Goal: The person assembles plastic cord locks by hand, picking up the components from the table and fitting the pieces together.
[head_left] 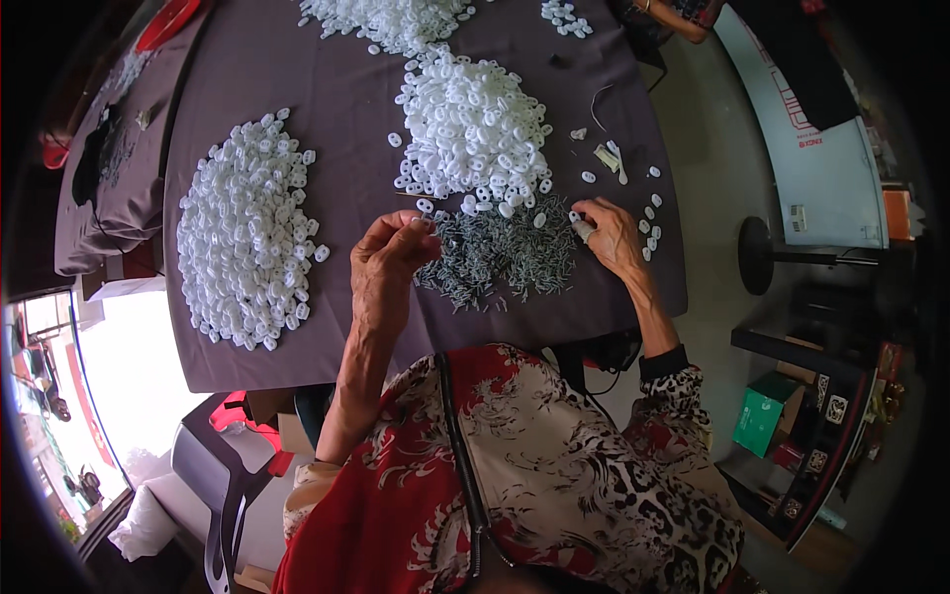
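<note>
My left hand [386, 259] is closed in a pinch at the near left of the white heap, and what sits between its fingertips is too small to make out. Just beyond those fingertips is a white oval two-holed plastic piece [425, 205]. My right hand [612, 236] pinches a small white plastic piece [574, 216], and its thumb wears a pale wrap [583, 231]. Between both hands spreads a pile of small dark grey pins [495, 259]. A heap of white oval pieces [475, 124] rises right behind the pins.
Another big white heap [242, 238] covers the left of the brown tablecloth [346, 148]. More white pieces [396, 22] lie at the far edge. Loose pieces [649, 214] and scraps [609, 158] are on the right. Another person's arm [673, 18] shows at the far right.
</note>
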Action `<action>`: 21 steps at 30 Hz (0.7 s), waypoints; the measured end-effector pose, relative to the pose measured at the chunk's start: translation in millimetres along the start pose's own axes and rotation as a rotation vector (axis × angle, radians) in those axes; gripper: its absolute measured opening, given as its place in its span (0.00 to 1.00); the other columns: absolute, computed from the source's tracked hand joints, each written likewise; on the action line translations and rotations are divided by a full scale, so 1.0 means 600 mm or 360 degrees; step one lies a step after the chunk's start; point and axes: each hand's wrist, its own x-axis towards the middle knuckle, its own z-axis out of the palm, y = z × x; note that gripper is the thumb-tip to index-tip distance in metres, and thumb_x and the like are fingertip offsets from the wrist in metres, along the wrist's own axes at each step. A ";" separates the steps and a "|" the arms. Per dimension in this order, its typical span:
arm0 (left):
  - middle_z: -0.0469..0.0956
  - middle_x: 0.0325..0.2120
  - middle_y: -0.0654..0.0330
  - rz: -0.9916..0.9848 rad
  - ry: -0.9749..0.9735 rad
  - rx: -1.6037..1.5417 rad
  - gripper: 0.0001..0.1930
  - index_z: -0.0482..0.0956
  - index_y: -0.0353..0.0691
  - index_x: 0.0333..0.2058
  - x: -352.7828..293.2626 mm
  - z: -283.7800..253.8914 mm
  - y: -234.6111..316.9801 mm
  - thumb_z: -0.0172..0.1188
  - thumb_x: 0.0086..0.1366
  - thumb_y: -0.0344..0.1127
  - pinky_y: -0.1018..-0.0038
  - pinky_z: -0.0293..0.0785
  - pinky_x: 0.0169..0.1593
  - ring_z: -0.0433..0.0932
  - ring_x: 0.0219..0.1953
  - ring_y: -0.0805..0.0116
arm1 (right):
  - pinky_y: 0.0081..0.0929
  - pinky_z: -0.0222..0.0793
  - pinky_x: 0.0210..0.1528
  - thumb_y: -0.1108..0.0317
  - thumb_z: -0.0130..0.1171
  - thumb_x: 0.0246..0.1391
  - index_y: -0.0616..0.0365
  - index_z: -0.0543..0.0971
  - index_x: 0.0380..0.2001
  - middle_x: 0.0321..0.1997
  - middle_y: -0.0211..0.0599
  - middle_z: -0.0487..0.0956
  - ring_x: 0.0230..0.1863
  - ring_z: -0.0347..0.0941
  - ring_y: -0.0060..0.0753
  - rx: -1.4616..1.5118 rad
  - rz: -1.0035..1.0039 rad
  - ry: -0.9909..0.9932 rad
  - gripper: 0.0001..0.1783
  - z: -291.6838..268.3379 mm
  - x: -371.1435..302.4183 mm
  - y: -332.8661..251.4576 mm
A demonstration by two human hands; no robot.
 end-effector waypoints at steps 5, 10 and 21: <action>0.73 0.26 0.63 0.0003 -0.0002 -0.0021 0.04 0.74 0.36 0.30 -0.001 0.003 0.002 0.54 0.58 0.30 0.79 0.72 0.34 0.72 0.26 0.76 | 0.32 0.67 0.31 0.81 0.54 0.39 0.63 0.73 0.32 0.28 0.43 0.73 0.28 0.72 0.43 -0.0014 -0.0114 0.0060 0.11 0.011 0.002 -0.004; 0.74 0.24 0.63 -0.0012 0.0048 -0.0027 0.04 0.74 0.36 0.30 -0.002 -0.002 0.004 0.57 0.56 0.30 0.79 0.72 0.35 0.73 0.26 0.76 | 0.29 0.67 0.30 0.82 0.54 0.39 0.63 0.73 0.30 0.27 0.43 0.75 0.28 0.73 0.40 0.0198 -0.0064 0.0068 0.10 0.017 0.011 -0.014; 0.75 0.26 0.62 -0.0044 -0.0058 -0.0116 0.05 0.74 0.36 0.31 -0.001 -0.013 -0.001 0.57 0.57 0.30 0.78 0.72 0.36 0.73 0.27 0.74 | 0.16 0.65 0.29 0.82 0.53 0.46 0.62 0.74 0.34 0.26 0.30 0.76 0.26 0.70 0.18 0.0795 0.0193 -0.0070 0.10 0.019 0.040 -0.050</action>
